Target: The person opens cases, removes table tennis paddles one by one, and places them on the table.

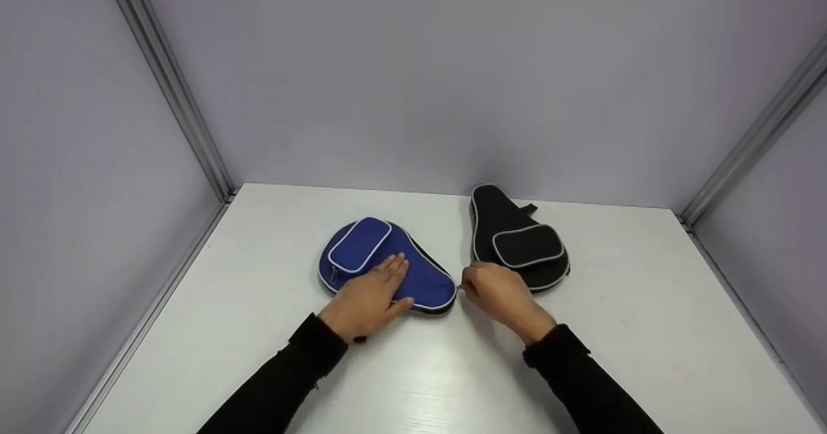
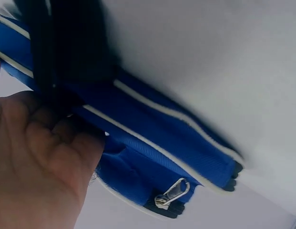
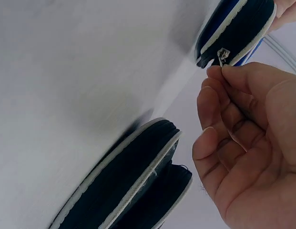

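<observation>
Fingers (image 3: 209, 107) pinched together, the right hand (image 1: 502, 294) grips the zip pull (image 3: 223, 55) on the blue case (image 1: 428, 280), left hand (image 1: 367, 299) flat on top!

Left arm (image 1: 278, 376) and right arm (image 1: 597, 382) both came in from the bottom, black sleeves (image 1: 320, 347) down to the wrists (image 1: 336, 324). Left hand (image 1: 368, 295) lay palm down, fingers (image 1: 395, 267) pretty straight, thumb (image 1: 402, 306) angled out. Right hand (image 1: 501, 292) had its thumb (image 3: 243, 74) and index finger (image 3: 215, 72) in a pinch, other fingers (image 3: 208, 107) kinda curled.
</observation>
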The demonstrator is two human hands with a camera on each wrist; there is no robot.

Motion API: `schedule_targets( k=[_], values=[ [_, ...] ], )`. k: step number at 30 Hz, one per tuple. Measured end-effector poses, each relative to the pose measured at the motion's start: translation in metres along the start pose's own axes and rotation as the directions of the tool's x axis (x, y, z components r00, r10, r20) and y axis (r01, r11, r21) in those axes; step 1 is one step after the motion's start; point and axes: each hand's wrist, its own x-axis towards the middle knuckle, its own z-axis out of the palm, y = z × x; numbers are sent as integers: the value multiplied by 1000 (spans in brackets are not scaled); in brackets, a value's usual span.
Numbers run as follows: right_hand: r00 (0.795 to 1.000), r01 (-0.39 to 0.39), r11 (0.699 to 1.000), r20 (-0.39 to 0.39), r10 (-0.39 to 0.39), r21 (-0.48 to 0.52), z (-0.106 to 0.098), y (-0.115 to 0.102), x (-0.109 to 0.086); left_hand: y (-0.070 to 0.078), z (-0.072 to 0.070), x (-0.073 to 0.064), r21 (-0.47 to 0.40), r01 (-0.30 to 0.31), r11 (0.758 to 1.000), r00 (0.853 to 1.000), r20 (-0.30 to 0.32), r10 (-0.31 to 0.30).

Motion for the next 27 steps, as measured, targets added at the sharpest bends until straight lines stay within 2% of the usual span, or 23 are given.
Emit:
schedule_targets(
  k=[5,8,10,12,15,17,20,23,27],
  values=[
    [1000,-27,1000,13,27,11,1,1,1,10,-5,-6,48,-64,997,998,27,63],
    [999,-32,999,33,32,20,1,2,0,13,-10,-6,127,-120,985,992,58,113],
    [998,-28,999,50,27,24,0,2,0,12,-15,-5,211,-162,964,986,74,149],
    [998,-19,1000,63,17,20,0,3,-1,10,-21,-2,297,-204,933,979,87,186],
    [997,-4,1000,71,4,10,1,3,-2,2,-29,3,375,-263,889,965,111,239],
    [997,-2,1000,74,2,4,1,3,-2,-4,-33,7,382,-298,874,954,142,264],
    [997,1,1000,75,-1,-2,1,2,-3,-14,-35,14,356,-339,871,939,182,291],
    [997,-1,1000,83,1,-3,1,1,-3,-22,-34,19,314,-351,882,931,218,293],
    [995,-13,1000,100,14,-2,1,-1,-3,-26,-31,22,273,-345,898,929,236,285]
  ],
)
